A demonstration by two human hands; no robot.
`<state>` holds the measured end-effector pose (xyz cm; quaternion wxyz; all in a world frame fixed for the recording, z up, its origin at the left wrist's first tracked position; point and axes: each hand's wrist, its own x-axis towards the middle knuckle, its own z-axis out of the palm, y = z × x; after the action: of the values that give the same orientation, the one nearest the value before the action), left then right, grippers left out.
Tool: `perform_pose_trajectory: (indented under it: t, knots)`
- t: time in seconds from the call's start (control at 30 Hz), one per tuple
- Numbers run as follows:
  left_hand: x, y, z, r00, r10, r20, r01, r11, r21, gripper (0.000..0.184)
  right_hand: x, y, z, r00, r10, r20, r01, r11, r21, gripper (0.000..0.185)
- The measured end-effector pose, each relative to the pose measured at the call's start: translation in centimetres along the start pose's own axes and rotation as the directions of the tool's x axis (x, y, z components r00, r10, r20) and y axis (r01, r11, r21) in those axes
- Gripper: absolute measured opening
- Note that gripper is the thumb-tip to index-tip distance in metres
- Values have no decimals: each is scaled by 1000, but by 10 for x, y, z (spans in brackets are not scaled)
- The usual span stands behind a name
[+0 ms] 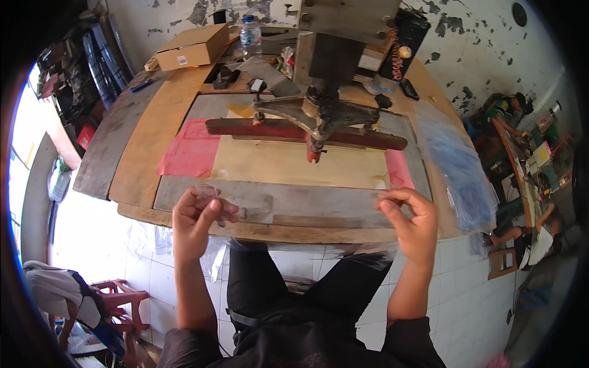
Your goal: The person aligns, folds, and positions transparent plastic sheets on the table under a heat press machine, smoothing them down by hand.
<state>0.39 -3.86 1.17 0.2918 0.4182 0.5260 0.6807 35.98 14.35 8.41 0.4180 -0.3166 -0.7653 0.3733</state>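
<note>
A clear plastic sheet [362, 249] stretches between my hands above the front edge of the table, its lower edge blurred. My left hand [197, 218] pinches its left side, thumb against fingers. On the other side, my right hand [410, 222] has thumb and forefinger pressed together at the sheet's upper right corner. Just beyond lies a cream-coloured pad [288, 164] with pink tape [191, 147] at its ends, on a grey plate [343, 199]. Over the pad hangs a press's long red bar [276, 127], apart from my hands.
A stack of clear plastic sheets [460, 168] lies on the table's right side. Behind stand a cardboard box [193, 48], a water bottle [250, 38] and the press column [334, 58]. A red stool [123, 300] is at lower left. Other people sit at a bench [515, 153] on the right.
</note>
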Motion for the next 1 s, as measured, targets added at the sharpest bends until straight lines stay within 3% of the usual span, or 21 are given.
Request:
perform_pose_trajectory:
  t: [0.03,0.1,0.23,0.3,0.4,0.47,0.53,0.83,1.0]
  knots:
    - [-2,5,3,1000,-1,-14,1,1000,12,18,-1,1,-2,999,-42,-18,42,999,-17,14]
    - [-8,12,15,985,163,49,-159,983,-90,22,-5,2,-7,997,-66,-43,66,998,-7,15]
    - [-18,21,29,974,213,82,-197,965,-171,24,-14,12,-16,978,-172,-115,172,985,-7,18]
    - [-14,25,31,945,276,172,-281,960,1,20,-19,18,-19,963,-236,-129,236,972,-16,19]
    - [-11,35,39,941,290,177,-316,938,144,15,-29,27,-26,932,-318,-173,311,948,-69,20]
    - [-8,40,43,948,252,193,-285,943,173,12,-33,32,-31,888,-416,-197,378,904,-201,20]
    - [-5,37,46,933,316,173,-342,927,153,25,-37,37,-32,876,-435,-208,393,894,-214,19]
    - [0,34,47,867,433,248,-477,864,161,18,-44,47,-32,836,-484,-260,421,868,-261,17]
    - [-1,35,46,866,426,261,-472,869,150,17,-42,47,-31,837,-482,-259,425,870,-250,17]
